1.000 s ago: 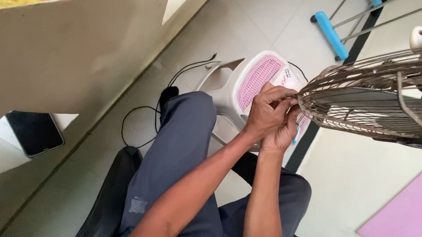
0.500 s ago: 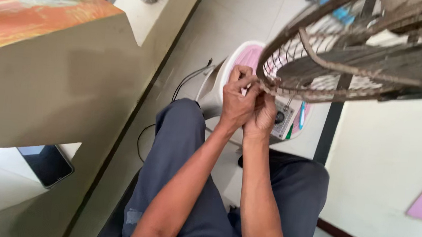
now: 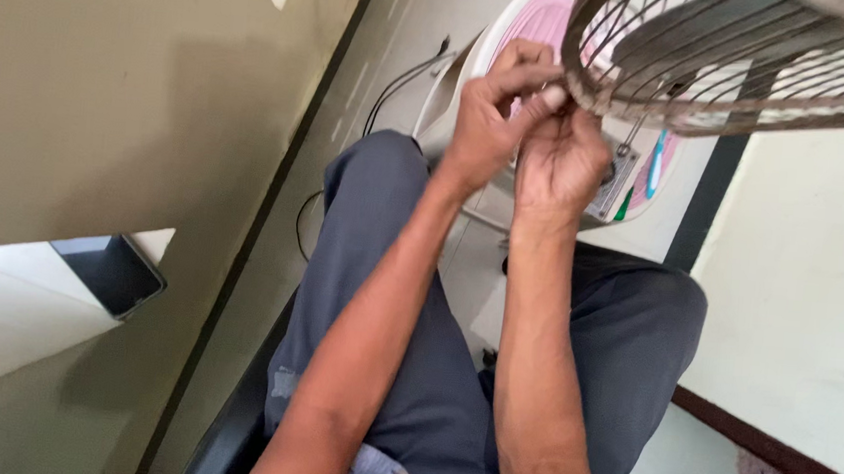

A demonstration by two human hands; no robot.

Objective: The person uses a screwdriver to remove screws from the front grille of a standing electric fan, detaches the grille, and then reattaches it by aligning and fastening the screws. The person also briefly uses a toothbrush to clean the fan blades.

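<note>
I see both hands raised at the rim of the wire fan guard (image 3: pixel 757 63), upper right of view. Left hand (image 3: pixel 497 108): fingers curled, thumb and forefinger pinching the guard's edge wire. Right hand (image 3: pixel 560 163): closed just beside it, fingertips at the same rim; exact grip hidden. Pink-and-white plastic stool (image 3: pixel 539 26) lies below, dark phone (image 3: pixel 113 273) far left

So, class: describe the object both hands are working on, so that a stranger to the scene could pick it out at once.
Start at the seated person's grey-trousered knees and follow both forearms up to the left hand and right hand, which meet at a rim. That rim belongs to the fan guard, a round, dusty cage of thin metal wires. Unlike the solid pink and white plastic base behind it, you can see through it.
</note>
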